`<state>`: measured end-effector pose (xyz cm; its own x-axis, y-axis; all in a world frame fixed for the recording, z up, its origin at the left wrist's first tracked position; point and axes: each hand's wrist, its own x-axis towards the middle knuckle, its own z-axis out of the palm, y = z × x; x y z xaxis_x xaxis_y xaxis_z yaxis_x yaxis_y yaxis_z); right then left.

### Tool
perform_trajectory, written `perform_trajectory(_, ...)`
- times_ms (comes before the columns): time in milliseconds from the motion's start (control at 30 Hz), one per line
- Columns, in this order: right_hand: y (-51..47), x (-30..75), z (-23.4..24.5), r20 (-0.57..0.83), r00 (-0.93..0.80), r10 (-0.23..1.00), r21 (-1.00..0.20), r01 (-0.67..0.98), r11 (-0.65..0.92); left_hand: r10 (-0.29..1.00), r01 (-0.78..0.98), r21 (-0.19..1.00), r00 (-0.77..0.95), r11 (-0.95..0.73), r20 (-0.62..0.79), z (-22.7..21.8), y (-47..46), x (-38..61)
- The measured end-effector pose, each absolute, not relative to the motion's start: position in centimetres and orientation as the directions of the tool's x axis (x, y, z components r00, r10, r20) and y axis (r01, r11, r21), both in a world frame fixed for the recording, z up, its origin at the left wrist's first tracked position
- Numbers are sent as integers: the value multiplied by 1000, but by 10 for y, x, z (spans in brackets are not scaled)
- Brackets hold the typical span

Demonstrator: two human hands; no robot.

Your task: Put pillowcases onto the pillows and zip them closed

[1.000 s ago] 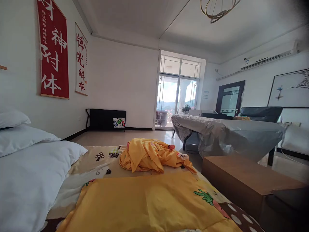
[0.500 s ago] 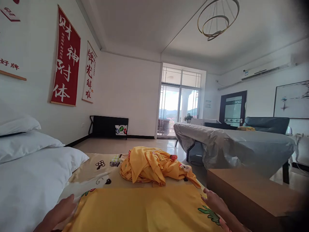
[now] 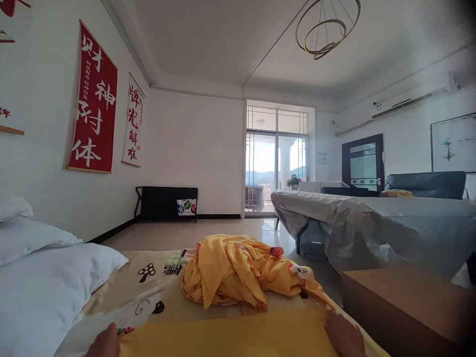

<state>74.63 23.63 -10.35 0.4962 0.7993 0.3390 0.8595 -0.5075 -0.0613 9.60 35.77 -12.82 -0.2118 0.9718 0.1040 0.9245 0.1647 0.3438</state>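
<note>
Only part of my left hand shows at the bottom edge, resting on the left edge of a flat yellow cloth spread on the bed. My right hand lies at the cloth's right corner, near the bed's edge. Fingers of both hands are mostly cut off or hidden, so their grip is unclear. Beyond the flat cloth lies a crumpled yellow cloth with cartoon prints, on a beige patterned sheet.
White pillows are stacked at the left. A wooden cabinet stands close at the right of the bed. A table under a grey cover stands further right, with a glass balcony door at the back.
The view has tilted up. Both hands came into view at the flat yellow cloth's edges and now sit lower in the frame, only partly visible.
</note>
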Motion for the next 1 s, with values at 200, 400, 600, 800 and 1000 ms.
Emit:
perform_trajectory(200, 245, 734, -80, 496, 416, 762, 110, 840, -531, 960, 990, 142, -63, 25, 272, -105, 380, 89)
perform_trajectory(400, 249, 735, -105, 395, 485, 780, 125, 813, -569, 955, 976, -188, -53, 112, 293, -112, 370, 98)
perform_trajectory(600, 255, 645, -76, 394, 267, 880, 44, 951, -308, 962, 974, -71, 224, -216, 154, -85, 338, 199)
perform_trajectory(800, 265, 487, -95, 279, -331, 901, -353, 837, 417, 827, 820, 156, 561, -551, -28, -95, 297, 335)
perform_trajectory(1000, 259, 567, -110, 33, -277, 960, -358, 894, 270, 925, 917, 140, 380, -374, -20, -133, 324, 227)
